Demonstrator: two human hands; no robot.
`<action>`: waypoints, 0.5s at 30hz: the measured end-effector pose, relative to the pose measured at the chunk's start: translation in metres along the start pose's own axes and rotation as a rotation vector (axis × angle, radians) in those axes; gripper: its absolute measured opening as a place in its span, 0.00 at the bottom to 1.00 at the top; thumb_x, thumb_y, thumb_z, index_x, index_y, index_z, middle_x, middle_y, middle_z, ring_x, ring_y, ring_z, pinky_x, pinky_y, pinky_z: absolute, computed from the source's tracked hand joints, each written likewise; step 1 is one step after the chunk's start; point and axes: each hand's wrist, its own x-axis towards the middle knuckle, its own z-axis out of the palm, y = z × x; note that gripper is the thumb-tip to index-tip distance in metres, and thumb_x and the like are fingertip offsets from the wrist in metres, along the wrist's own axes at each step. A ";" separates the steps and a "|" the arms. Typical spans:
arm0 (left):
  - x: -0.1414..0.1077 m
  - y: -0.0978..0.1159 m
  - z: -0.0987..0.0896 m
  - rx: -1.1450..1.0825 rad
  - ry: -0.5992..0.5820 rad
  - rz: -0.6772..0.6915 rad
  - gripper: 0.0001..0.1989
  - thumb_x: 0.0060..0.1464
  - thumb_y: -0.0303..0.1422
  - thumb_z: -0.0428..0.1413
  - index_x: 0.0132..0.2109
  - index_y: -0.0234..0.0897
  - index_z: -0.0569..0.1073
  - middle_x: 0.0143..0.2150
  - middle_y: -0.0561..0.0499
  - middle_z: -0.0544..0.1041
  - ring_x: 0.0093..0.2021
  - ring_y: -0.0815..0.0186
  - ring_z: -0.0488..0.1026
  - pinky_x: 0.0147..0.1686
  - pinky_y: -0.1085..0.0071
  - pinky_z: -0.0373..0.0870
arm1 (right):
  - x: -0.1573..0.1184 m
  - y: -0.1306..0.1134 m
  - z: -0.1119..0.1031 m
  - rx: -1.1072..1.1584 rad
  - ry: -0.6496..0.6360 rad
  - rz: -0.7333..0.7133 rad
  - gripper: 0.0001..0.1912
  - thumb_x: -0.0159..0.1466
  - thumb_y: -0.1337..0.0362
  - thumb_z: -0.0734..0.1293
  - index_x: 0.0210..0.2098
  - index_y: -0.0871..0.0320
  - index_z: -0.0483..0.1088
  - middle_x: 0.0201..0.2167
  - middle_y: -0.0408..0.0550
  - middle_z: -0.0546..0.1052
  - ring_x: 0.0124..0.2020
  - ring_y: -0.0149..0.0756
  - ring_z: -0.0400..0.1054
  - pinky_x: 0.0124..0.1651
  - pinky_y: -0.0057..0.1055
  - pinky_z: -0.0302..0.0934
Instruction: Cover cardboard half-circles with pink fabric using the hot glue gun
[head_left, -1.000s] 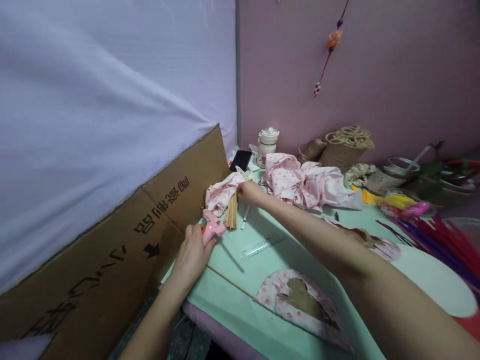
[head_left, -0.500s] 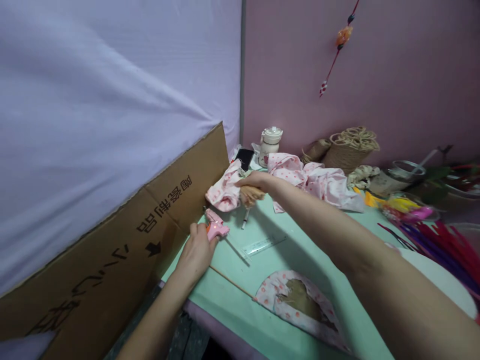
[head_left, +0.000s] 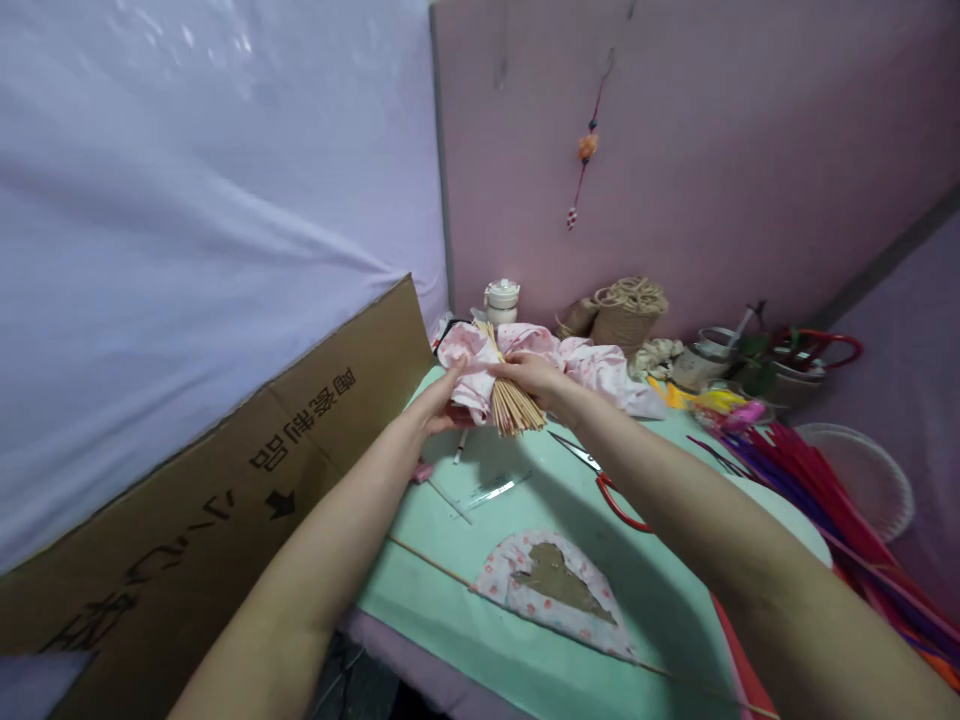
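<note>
My right hand [head_left: 529, 374] grips a bundle of thin wooden sticks [head_left: 517, 408], their ends fanned toward me. Close by on the left, my left hand [head_left: 450, 392] is closed on crumpled pink dotted cloth [head_left: 474, 375] that lies against the sticks. Below the left hand, partly hidden by the forearm, a pink glue gun [head_left: 422, 472] rests on the table with a clear glue stick [head_left: 451, 502] poking out of it. Nearer me lies a half-round cardboard piece [head_left: 559, 574] edged with pink dotted cloth [head_left: 517, 598], with a thin stick [head_left: 429, 558] along its straight side.
Red-handled scissors [head_left: 619, 503] lie partly under the right forearm. A clear ruler [head_left: 491, 492] sits mid-table. A cardboard panel [head_left: 315, 440] borders the left. Behind are a white bottle [head_left: 502, 298], a rope coil [head_left: 631, 300] and more pink cloth [head_left: 600, 370]. Coloured strips [head_left: 806, 490] spread right.
My left hand has let go of the glue gun and moved up to the pink cloth. The stick bundle has been raised and turned toward me. The view has shifted right, showing the scissors.
</note>
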 end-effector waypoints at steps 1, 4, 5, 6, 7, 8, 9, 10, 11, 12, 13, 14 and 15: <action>0.011 0.002 0.009 -0.080 -0.041 -0.001 0.16 0.53 0.40 0.61 0.43 0.31 0.75 0.40 0.37 0.79 0.38 0.54 0.78 0.39 0.56 0.74 | -0.005 0.000 -0.003 0.033 0.005 -0.018 0.09 0.57 0.66 0.73 0.32 0.59 0.68 0.19 0.40 0.72 0.20 0.30 0.68 0.27 0.28 0.67; 0.032 0.005 0.031 -0.153 -0.035 0.109 0.06 0.49 0.27 0.61 0.37 0.30 0.75 0.33 0.44 0.79 0.33 0.63 0.78 0.39 0.64 0.74 | -0.021 0.002 -0.022 0.129 0.057 -0.068 0.10 0.59 0.64 0.72 0.36 0.58 0.68 0.21 0.39 0.73 0.21 0.31 0.69 0.29 0.30 0.69; 0.038 0.007 0.038 -0.162 -0.016 0.152 0.06 0.48 0.24 0.60 0.37 0.30 0.74 0.32 0.45 0.79 0.32 0.64 0.77 0.39 0.66 0.74 | -0.027 0.003 -0.032 0.154 0.084 -0.082 0.11 0.59 0.63 0.72 0.38 0.57 0.67 0.21 0.39 0.73 0.22 0.31 0.69 0.30 0.31 0.69; 0.044 0.011 0.045 -0.171 0.004 0.197 0.07 0.48 0.23 0.60 0.37 0.30 0.74 0.31 0.47 0.79 0.32 0.66 0.77 0.39 0.67 0.74 | -0.034 0.004 -0.042 0.178 0.115 -0.097 0.12 0.59 0.62 0.72 0.39 0.57 0.67 0.21 0.38 0.72 0.22 0.31 0.69 0.30 0.31 0.69; 0.050 0.017 0.054 -0.177 0.026 0.246 0.07 0.49 0.23 0.59 0.38 0.31 0.73 0.31 0.48 0.78 0.32 0.67 0.76 0.39 0.69 0.73 | -0.042 0.004 -0.053 0.199 0.145 -0.113 0.13 0.58 0.62 0.72 0.40 0.57 0.67 0.22 0.38 0.72 0.22 0.31 0.69 0.30 0.30 0.69; 0.058 0.025 0.064 -0.180 0.046 0.297 0.07 0.50 0.23 0.58 0.39 0.31 0.73 0.32 0.49 0.78 0.32 0.68 0.76 0.40 0.70 0.73 | -0.051 0.005 -0.065 0.214 0.177 -0.130 0.14 0.57 0.61 0.72 0.40 0.56 0.67 0.23 0.38 0.73 0.22 0.31 0.69 0.30 0.30 0.68; 0.066 0.034 0.075 -0.187 0.060 0.348 0.07 0.51 0.24 0.57 0.40 0.32 0.73 0.34 0.49 0.79 0.34 0.69 0.76 0.41 0.71 0.72 | -0.061 0.005 -0.077 0.232 0.211 -0.149 0.16 0.56 0.60 0.73 0.41 0.56 0.67 0.23 0.39 0.73 0.22 0.32 0.69 0.29 0.30 0.68; 0.075 0.044 0.088 -0.182 0.070 0.406 0.08 0.52 0.25 0.57 0.42 0.33 0.73 0.36 0.50 0.79 0.36 0.69 0.75 0.43 0.71 0.71 | -0.071 0.006 -0.088 0.232 0.236 -0.160 0.17 0.55 0.59 0.74 0.41 0.55 0.68 0.24 0.39 0.74 0.22 0.32 0.69 0.28 0.31 0.68; 0.085 0.052 0.101 -0.159 0.079 0.472 0.09 0.53 0.25 0.56 0.44 0.34 0.72 0.40 0.50 0.78 0.39 0.69 0.75 0.45 0.71 0.70 | -0.081 0.007 -0.099 0.227 0.268 -0.166 0.19 0.53 0.58 0.74 0.41 0.55 0.68 0.25 0.39 0.74 0.22 0.33 0.69 0.27 0.31 0.68; 0.095 0.059 0.114 -0.097 0.098 0.561 0.11 0.54 0.25 0.55 0.45 0.35 0.72 0.44 0.48 0.78 0.43 0.68 0.74 0.48 0.71 0.68 | -0.090 0.009 -0.110 0.228 0.303 -0.176 0.20 0.52 0.57 0.75 0.41 0.54 0.68 0.25 0.39 0.74 0.22 0.32 0.68 0.26 0.31 0.67; 0.105 0.063 0.128 0.071 0.121 0.679 0.12 0.56 0.26 0.54 0.47 0.34 0.72 0.48 0.46 0.77 0.48 0.65 0.73 0.51 0.69 0.66 | -0.099 0.012 -0.119 0.228 0.328 -0.174 0.22 0.51 0.56 0.75 0.42 0.53 0.67 0.25 0.39 0.73 0.21 0.32 0.68 0.25 0.31 0.67; 0.114 0.064 0.140 0.282 0.119 0.771 0.13 0.57 0.26 0.51 0.49 0.33 0.71 0.51 0.42 0.75 0.52 0.63 0.70 0.54 0.67 0.64 | -0.108 0.015 -0.127 0.227 0.348 -0.170 0.24 0.50 0.56 0.76 0.42 0.53 0.67 0.25 0.38 0.73 0.21 0.33 0.68 0.25 0.31 0.67; 0.121 0.062 0.152 0.500 0.089 0.837 0.13 0.58 0.27 0.50 0.50 0.32 0.70 0.54 0.39 0.73 0.56 0.60 0.68 0.57 0.64 0.61 | -0.115 0.019 -0.134 0.223 0.360 -0.162 0.25 0.49 0.56 0.76 0.43 0.53 0.66 0.25 0.38 0.72 0.21 0.33 0.68 0.24 0.32 0.67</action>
